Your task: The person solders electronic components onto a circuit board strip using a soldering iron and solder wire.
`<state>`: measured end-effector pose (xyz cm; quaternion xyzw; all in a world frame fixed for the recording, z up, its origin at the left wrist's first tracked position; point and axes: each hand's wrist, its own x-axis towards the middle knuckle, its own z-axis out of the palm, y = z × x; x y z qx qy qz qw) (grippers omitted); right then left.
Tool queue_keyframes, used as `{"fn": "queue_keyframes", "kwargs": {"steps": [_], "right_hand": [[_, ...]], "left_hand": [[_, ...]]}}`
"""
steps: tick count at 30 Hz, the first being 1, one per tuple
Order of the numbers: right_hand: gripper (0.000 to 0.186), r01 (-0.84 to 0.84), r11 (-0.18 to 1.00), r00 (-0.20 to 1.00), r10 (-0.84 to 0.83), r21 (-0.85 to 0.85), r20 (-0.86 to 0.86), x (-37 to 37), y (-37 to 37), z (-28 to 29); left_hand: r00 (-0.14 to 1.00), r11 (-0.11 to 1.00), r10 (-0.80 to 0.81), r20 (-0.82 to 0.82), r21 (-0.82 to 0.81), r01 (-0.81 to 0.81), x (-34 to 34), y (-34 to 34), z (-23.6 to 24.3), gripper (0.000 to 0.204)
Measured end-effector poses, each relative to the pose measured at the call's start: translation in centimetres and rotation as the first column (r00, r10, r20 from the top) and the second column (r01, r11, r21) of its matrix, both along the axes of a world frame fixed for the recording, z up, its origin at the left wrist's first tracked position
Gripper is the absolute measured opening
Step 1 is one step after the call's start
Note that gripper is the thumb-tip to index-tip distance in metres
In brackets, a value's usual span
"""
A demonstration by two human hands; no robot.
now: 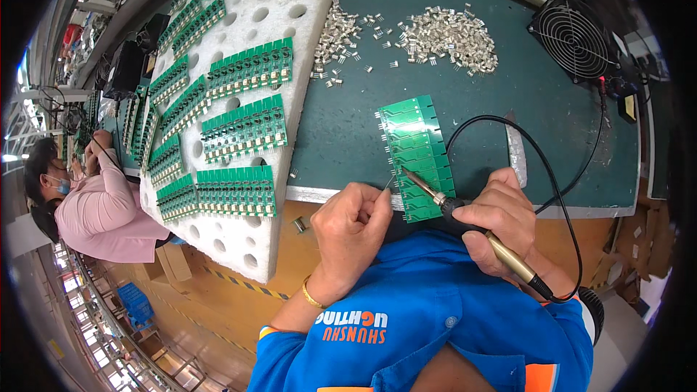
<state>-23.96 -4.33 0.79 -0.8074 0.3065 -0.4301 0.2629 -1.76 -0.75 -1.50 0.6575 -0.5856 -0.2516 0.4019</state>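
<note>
My right hand is wrapped round a soldering iron with a black grip and a brass-coloured handle. Its tip rests at the left edge of a green circuit board panel, where a row of pins sticks out. My left hand is closed in a pinch just left of the panel. From its fingertips a thin strand of solder wire points toward the iron's tip. The panel lies solder side up at the table's near edge, partly overhanging it. The iron and my right fingers hide its lower right part.
White foam sheet with round holes holds several populated green panels. Piles of small metal-cased connectors lie at the back. A black fan stands back right; the iron's black cable loops below it. A co-worker sits at left.
</note>
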Motion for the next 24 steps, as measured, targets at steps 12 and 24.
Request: {"fn": "queue_keyframes", "kwargs": {"steps": [12,24], "right_hand": [[0.023,-0.013,1.0,1.0,0.013,0.008,-0.006,0.15,-0.13,-0.1],[0.021,-0.015,1.0,1.0,0.015,0.022,-0.019,0.18,-0.09,0.1]], "left_hand": [[0.999,0.999,-0.04,0.024,0.031,0.039,0.17,0.19,0.0,0.015],[0.994,0.998,-0.063,0.091,-0.006,0.064,0.13,-0.05,-0.02,0.016]]}}
